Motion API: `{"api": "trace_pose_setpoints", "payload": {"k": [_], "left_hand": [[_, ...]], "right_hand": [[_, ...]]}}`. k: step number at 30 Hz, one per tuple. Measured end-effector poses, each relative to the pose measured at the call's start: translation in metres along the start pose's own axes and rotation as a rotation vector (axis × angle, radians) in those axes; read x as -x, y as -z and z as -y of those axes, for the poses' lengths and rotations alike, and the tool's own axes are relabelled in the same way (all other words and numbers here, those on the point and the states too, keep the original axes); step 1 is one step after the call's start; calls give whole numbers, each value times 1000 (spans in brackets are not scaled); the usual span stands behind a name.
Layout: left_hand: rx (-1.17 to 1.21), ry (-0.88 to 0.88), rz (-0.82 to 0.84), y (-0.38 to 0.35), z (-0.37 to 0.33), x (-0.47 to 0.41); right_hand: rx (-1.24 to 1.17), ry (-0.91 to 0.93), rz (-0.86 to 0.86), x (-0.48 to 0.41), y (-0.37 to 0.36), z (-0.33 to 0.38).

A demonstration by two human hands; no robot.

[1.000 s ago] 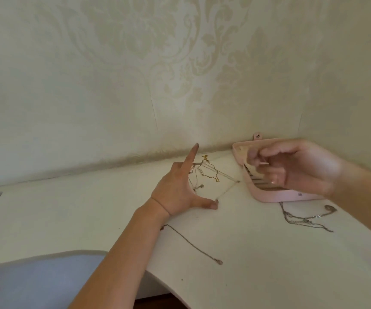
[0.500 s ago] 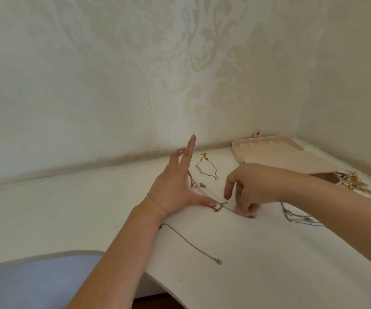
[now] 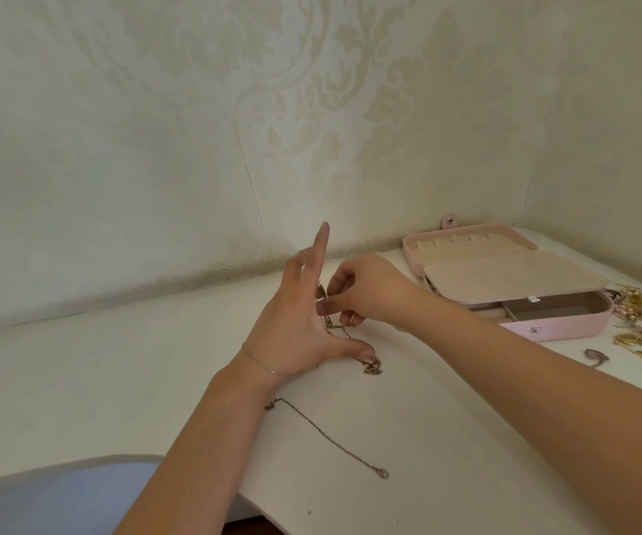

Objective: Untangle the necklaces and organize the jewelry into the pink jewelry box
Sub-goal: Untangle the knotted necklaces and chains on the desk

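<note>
Two hands at the tangled necklaces [image 3: 371, 366] on the bench [image 3: 427, 438]
The left hand [image 3: 292, 330] stands edge-up, fingers [image 3: 321, 241] straight and together, thumb tip touching the bunched chains, which run up its palm. The right hand [image 3: 369, 295] pinches them there with curled fingers. The open pink jewelry box [image 3: 558, 326] lies to the right.

Domestic room, by the look a bedroom or dressing corner. Cream damask wallpaper [image 3: 311, 90] rises behind the open pink jewelry box [image 3: 566, 328] and meets a second wall just right of it; the box sits on a white surface [image 3: 447, 438] with a curved edge, tucked into that corner. Personal trinkets lie about: gold and beaded pieces [image 3: 636, 303] just right of the box, a thin chain [image 3: 331, 438] well to its left and nearer the camera.
</note>
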State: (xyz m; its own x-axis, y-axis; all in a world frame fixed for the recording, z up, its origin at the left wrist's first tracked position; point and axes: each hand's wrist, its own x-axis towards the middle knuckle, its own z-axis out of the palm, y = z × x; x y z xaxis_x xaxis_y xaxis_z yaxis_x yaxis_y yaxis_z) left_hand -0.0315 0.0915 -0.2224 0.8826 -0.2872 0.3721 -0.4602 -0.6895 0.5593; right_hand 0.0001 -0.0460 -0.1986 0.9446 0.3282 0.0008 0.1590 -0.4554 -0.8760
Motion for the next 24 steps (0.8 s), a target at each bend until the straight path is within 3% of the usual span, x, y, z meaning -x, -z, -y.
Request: {"api": "trace_pose_setpoints", "payload": {"k": [13, 24], "left_hand": [[260, -119, -312, 2, 4, 0], [330, -90, -398, 6, 5, -3]], "right_hand": [[-226, 169, 49, 1, 22, 0], [-89, 212, 33, 4, 25, 9]]}}
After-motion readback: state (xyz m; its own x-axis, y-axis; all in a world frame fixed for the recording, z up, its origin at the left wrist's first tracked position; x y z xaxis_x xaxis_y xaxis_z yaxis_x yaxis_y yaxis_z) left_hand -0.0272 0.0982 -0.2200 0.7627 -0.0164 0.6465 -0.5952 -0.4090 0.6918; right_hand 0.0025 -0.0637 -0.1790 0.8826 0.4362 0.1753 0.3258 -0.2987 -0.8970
